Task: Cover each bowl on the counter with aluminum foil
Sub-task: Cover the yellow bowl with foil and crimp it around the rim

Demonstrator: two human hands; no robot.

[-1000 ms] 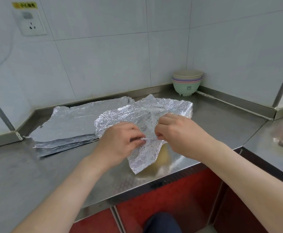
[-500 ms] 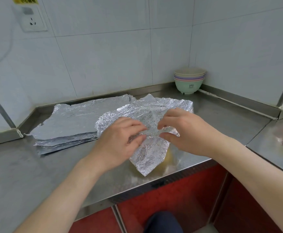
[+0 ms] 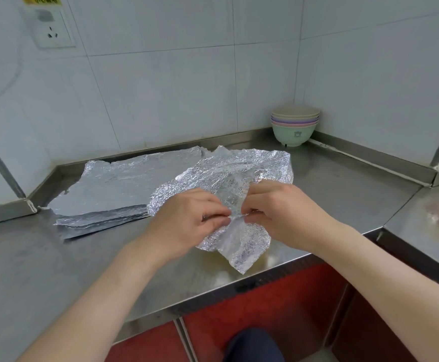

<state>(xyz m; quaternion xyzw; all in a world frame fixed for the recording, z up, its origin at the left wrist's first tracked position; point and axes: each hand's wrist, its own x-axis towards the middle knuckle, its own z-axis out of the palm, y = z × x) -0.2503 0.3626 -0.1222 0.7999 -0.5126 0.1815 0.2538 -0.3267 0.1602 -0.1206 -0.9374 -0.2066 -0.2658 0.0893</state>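
Note:
A crinkled sheet of aluminum foil (image 3: 242, 173) is draped over something near the counter's front edge; a yellowish patch shows under its lower edge, but what it covers is hidden. My left hand (image 3: 184, 220) and my right hand (image 3: 283, 212) meet at the sheet's middle, each pinching a fold of the foil between thumb and fingers. A stack of several pastel bowls (image 3: 294, 128), green at the bottom, stands in the far corner, uncovered.
A pile of flat foil sheets (image 3: 114, 194) lies on the steel counter (image 3: 56, 270) at the back left. A wall socket (image 3: 52, 30) is up left. A second counter section (image 3: 427, 231) adjoins at the right. Red cabinet fronts run below.
The hands have drawn together again at the foil's middle, gathering a fold; the right hand's fingers, spread half a second ago, now pinch.

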